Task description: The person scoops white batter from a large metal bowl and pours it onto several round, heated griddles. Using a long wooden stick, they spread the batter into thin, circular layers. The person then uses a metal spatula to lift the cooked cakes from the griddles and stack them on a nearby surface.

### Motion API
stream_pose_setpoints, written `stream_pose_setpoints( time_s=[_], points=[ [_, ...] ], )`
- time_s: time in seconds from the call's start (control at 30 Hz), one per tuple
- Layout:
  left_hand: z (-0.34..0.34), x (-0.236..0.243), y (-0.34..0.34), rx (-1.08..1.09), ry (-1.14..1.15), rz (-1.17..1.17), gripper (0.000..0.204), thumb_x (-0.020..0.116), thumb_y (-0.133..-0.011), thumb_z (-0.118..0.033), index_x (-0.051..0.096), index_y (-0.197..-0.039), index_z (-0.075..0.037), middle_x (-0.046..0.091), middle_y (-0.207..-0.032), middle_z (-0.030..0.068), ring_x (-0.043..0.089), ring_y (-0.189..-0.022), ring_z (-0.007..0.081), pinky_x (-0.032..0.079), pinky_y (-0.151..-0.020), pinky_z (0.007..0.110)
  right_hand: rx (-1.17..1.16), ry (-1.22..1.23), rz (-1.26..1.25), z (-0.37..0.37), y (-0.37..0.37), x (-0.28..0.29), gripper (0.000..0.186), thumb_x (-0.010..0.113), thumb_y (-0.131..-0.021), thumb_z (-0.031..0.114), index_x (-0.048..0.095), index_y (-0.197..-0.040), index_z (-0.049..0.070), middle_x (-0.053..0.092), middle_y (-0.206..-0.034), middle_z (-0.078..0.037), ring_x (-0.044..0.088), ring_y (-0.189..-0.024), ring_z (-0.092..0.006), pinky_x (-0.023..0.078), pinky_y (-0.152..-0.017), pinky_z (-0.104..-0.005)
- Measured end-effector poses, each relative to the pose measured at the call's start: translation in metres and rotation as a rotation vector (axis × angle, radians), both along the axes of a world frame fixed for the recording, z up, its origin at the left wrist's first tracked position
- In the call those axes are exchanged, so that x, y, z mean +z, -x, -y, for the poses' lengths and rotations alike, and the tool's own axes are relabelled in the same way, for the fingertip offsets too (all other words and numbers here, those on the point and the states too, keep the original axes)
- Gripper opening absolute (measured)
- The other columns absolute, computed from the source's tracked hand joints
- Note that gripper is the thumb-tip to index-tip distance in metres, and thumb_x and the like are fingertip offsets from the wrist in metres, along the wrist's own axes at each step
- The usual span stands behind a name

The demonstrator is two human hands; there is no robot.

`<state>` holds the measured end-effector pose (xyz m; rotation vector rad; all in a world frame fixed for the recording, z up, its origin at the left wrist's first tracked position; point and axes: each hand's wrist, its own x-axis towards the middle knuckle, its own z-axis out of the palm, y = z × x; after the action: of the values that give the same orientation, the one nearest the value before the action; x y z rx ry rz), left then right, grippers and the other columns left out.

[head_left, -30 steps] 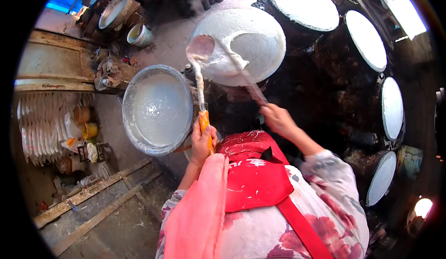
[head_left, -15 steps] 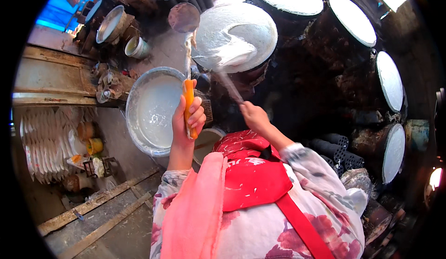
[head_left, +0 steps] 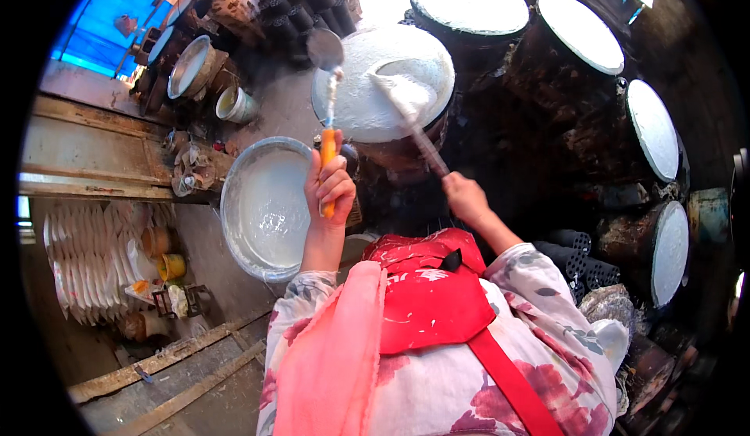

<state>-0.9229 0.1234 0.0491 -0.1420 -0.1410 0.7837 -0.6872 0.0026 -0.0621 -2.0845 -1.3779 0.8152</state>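
My left hand (head_left: 334, 188) is closed around the orange handle of a ladle (head_left: 329, 143), held upright with its round metal bowl near the rim of a wide griddle (head_left: 322, 117). White batter or paste (head_left: 355, 65) covers the griddle, with a curved fold in it. My right hand (head_left: 467, 199) grips the stick of a paddle (head_left: 426, 145), whose far end rests in the fold; its exact shape is covered in white. Below the ladle, to the left, stands a large metal basin (head_left: 234, 237) holding white liquid.
Several more white-topped round griddles on dark drums curve around the right, such as the one (head_left: 652, 130) at far right. Black perforated coal cylinders (head_left: 566, 260) lie beside me. A white bucket (head_left: 234, 105) stands at upper left, where a person (head_left: 238, 10) is partly visible.
My right hand has moved right and slightly down, and the paddle's angle has changed. The fold in the white layer looks different. The ladle is still in my left hand; the view has shifted slightly.
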Motion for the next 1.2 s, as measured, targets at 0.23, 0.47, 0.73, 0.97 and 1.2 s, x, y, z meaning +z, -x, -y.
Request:
stream_pose_setpoints(
  time_s=[0.23, 0.47, 0.73, 0.97, 1.2],
  points=[
    [-0.007, 0.034, -0.036, -0.009, 0.029, 0.145, 0.048, 0.038, -0.100, -0.024, 0.024, -0.137, 0.003, 0.041, -0.060, 0.0026, 0.043, -0.036, 0.0071, 0.042, -0.034, 0.021, 0.320, 0.041, 0.062, -0.007, -0.029, 0.024, 0.026, 0.041, -0.093, 0.030, 0.053, -0.091, 0.007, 0.061, -0.075, -0.024, 0.060, -0.075, -0.0421, 0.046, -0.068, -0.0519],
    [-0.016, 0.045, -0.051, 0.051, -0.038, -0.166, 0.048, 0.035, -0.100, -0.026, 0.023, -0.137, 0.002, 0.040, -0.062, 0.0028, 0.042, -0.037, 0.0070, 0.040, -0.035, 0.021, 0.021, -0.007, 0.012, -0.063, -0.107, 0.015, 0.031, 0.039, -0.094, 0.030, 0.056, -0.088, 0.004, 0.062, -0.082, -0.024, 0.059, -0.083, -0.0427, 0.047, -0.072, -0.0501],
    [0.012, 0.051, -0.030, 0.209, -0.034, -0.562, 0.046, 0.031, -0.101, -0.029, 0.029, -0.136, 0.001, 0.037, -0.063, 0.0023, 0.039, -0.039, 0.0071, 0.036, -0.036, 0.021, 0.344, -0.009, 0.196, -0.072, -0.169, 0.005, 0.027, 0.042, -0.093, 0.032, 0.055, -0.091, 0.008, 0.063, -0.077, -0.021, 0.061, -0.076, -0.0403, 0.047, -0.067, -0.0496],
    [0.044, 0.058, -0.044, 0.290, 0.024, -0.696, 0.046, 0.031, -0.101, -0.032, 0.032, -0.136, -0.003, 0.038, -0.064, 0.0010, 0.036, -0.038, 0.0050, 0.036, -0.034, 0.020, 0.459, -0.137, 0.341, -0.223, -0.214, 0.010, 0.032, 0.043, -0.092, 0.032, 0.059, -0.085, 0.005, 0.064, -0.081, -0.019, 0.062, -0.081, -0.0376, 0.049, -0.071, -0.0477],
    [0.050, 0.061, -0.072, 0.321, 0.086, -0.769, 0.046, 0.031, -0.101, -0.033, 0.032, -0.136, -0.004, 0.039, -0.063, 0.0010, 0.036, -0.038, 0.0048, 0.036, -0.035, 0.019, 0.728, -0.087, 0.458, -0.293, -0.172, 0.033, 0.021, 0.047, -0.081, 0.016, 0.066, -0.083, 0.007, 0.067, -0.083, -0.014, 0.066, -0.080, -0.0288, 0.053, -0.068, -0.0391]
  ],
)
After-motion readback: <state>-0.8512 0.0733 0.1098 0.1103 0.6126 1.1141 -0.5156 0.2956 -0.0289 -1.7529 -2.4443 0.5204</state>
